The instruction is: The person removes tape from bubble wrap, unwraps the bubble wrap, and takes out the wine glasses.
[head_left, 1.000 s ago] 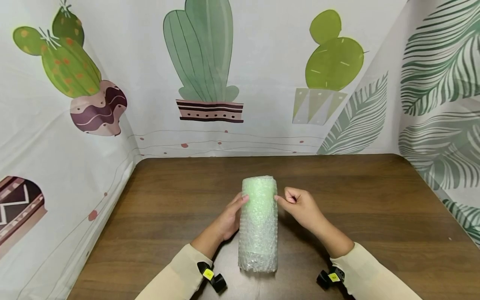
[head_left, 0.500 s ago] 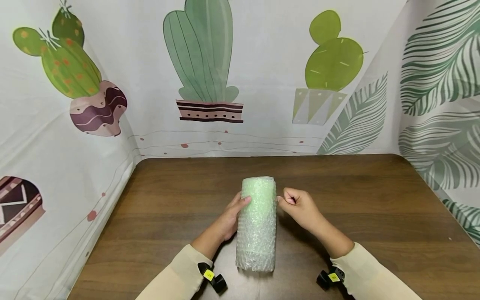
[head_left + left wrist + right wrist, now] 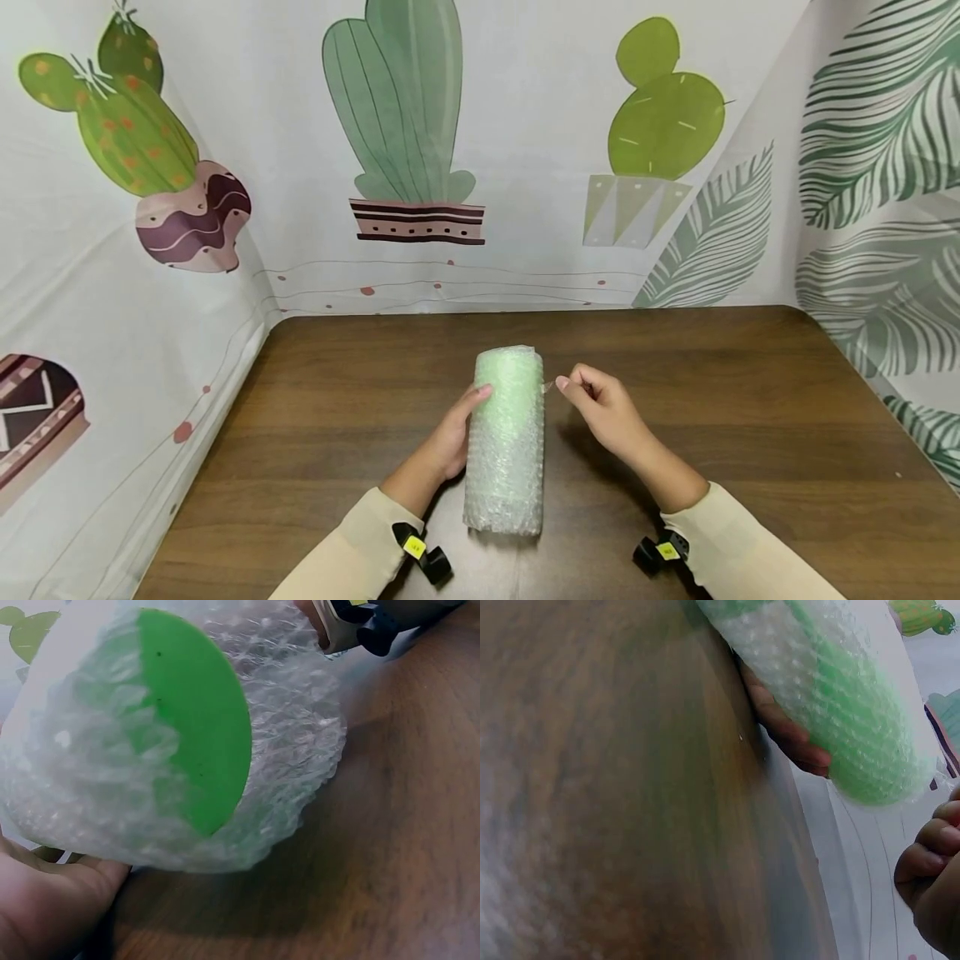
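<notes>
A roll of bubble wrap around a bright green thing stands tilted over the middle of the table. My left hand grips it from the left side, thumb on the front and fingers behind. In the left wrist view a smooth green oval piece shows inside the wrap's near end. To the right of the roll, my right hand pinches a small clear strip, which looks like tape, pulled out from the wrap's upper right edge. The right hand's fingers are curled in the right wrist view.
The brown wooden table spreads out on every side of the hands. Behind it and to the sides hangs a white cloth printed with cacti and leaves. A black wrist camera sits at the left cuff, another wrist camera at the right.
The wrapped roll has shifted slightly left and up with the left hand. The right thumb and finger have drawn away from its edge, with the clear strip now stretched between.
</notes>
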A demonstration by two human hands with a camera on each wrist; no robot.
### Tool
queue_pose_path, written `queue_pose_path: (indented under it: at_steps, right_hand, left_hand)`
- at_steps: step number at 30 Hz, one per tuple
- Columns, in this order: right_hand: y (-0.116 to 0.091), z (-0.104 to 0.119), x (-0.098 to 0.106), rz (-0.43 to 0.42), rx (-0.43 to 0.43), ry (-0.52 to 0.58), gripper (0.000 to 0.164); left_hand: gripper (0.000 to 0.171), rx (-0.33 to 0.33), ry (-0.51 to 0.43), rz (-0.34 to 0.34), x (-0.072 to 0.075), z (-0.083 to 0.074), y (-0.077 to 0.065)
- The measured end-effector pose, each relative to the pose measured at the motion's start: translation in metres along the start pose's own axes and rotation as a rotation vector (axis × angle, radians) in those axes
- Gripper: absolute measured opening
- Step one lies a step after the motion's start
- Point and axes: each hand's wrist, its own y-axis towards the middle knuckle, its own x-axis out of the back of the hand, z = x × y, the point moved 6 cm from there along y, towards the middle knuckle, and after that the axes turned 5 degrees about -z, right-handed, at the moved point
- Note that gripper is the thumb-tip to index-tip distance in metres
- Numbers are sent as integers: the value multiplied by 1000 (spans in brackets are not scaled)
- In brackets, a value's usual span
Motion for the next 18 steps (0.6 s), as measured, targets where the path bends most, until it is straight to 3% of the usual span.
queue_pose_path:
  at_steps: [11, 18]
  right_hand:
    - [3, -12, 2, -33, -146, -71, 26]
    - [2, -11, 5, -81, -166, -45, 27]
  left_hand:
    - [68, 14, -32, 6, -1, 0, -2]
    - [67, -7, -24, 26, -2, -1, -2]
